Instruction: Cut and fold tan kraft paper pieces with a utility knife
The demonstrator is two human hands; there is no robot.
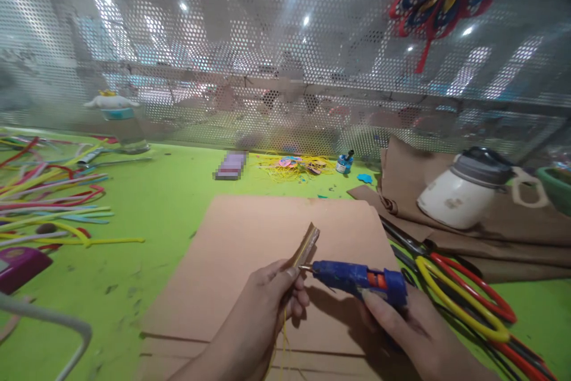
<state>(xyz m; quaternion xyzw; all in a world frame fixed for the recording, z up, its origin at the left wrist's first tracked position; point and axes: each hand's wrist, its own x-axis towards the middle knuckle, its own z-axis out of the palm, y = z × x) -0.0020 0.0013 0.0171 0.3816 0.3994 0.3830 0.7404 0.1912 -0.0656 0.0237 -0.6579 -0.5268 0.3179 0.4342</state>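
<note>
My left hand is closed on a narrow folded brown strip, which tilts up and to the right. A thin yellow string hangs down below these fingers. In my right hand is a blue hot glue gun with an orange part on its body. Its metal nozzle points left and meets the strip, or comes very close to it, just by my left thumb. Both hands are above a stack of brown paper sheets.
Scissors with yellow and red handles lie at right, before folded brown paper and a white cup. Colourful strips cover the left side. Yellow string and a small blue bottle are behind, before a perforated metal screen.
</note>
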